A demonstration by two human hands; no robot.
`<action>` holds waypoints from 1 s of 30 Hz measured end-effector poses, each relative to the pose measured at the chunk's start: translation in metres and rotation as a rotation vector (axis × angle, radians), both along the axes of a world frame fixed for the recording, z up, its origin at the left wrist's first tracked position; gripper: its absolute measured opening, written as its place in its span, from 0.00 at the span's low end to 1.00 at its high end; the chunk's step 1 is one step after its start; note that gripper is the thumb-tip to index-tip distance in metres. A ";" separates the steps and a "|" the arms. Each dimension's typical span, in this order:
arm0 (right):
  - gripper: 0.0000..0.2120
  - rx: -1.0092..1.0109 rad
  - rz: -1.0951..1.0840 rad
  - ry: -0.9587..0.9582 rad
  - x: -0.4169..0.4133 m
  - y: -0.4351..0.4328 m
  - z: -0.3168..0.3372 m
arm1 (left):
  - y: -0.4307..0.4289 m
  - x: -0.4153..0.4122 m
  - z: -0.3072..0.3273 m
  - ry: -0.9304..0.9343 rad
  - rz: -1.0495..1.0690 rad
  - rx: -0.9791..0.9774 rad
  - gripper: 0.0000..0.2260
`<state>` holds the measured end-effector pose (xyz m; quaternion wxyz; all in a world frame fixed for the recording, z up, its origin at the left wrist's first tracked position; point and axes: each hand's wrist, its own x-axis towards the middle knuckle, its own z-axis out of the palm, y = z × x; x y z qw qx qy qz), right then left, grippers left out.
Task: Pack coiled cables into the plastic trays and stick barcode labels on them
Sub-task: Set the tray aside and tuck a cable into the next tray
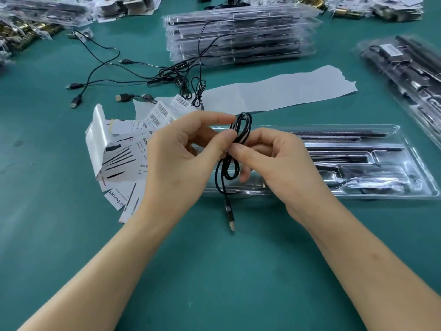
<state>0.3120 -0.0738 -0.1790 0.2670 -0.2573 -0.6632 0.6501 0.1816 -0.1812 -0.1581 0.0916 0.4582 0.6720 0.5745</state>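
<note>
Green counter [214, 283], crowded along the far edge. Far centre: stack of packed trays [241, 34], clear plastic with dark contents. At the right edge, more packed trays [405, 75] lying at a slant. Near centre-right: one clear tray [424, 187] lying flat, long black rods in its upper slots. Behind it lies a long strip of backing paper [274, 91], torn at both ends. Left of the tray is a fan of label sheets [119, 151], barcodes showing on the upper ones. Loose cables [167, 72] sprawl between the stack and the labels, their plugs spread out to the left. Both hands are raised over the left end of the tray, sharing one coiled cable [238, 139], black and wound in a few loops. Left hand [176, 158]: grip closed, thumb and forefinger pinching the upper loops from the left. Right hand [281, 163]: grip closed on the waist of the coil, fingers curled around it from the right. The coil stands upright between the two grips, above the tray and not in it. One tail hangs down below the hands, ending in a plug [230, 218] near the counter; contact cannot be told.
</note>
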 end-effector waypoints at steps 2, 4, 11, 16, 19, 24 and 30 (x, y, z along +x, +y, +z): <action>0.08 -0.030 -0.008 0.018 0.001 0.002 0.000 | -0.003 -0.004 0.005 0.177 -0.035 -0.024 0.09; 0.07 -0.040 -0.019 0.029 0.000 0.003 -0.001 | -0.006 -0.010 0.011 0.306 -0.085 -0.047 0.08; 0.05 -0.044 -0.055 0.046 -0.001 0.003 -0.002 | -0.018 -0.017 0.028 0.544 -0.075 -0.380 0.23; 0.07 0.001 -0.065 -0.006 -0.001 0.003 -0.004 | -0.019 0.001 0.029 0.634 -0.059 -0.850 0.29; 0.07 0.008 -0.083 -0.014 -0.001 0.002 -0.005 | -0.022 0.004 0.031 0.750 -0.059 -0.891 0.18; 0.07 0.033 -0.112 -0.003 -0.002 0.001 -0.004 | -0.029 -0.001 0.032 0.710 -0.173 -0.944 0.10; 0.06 0.067 -0.099 -0.030 -0.001 -0.001 -0.004 | -0.036 -0.022 0.050 0.209 -0.295 -0.740 0.06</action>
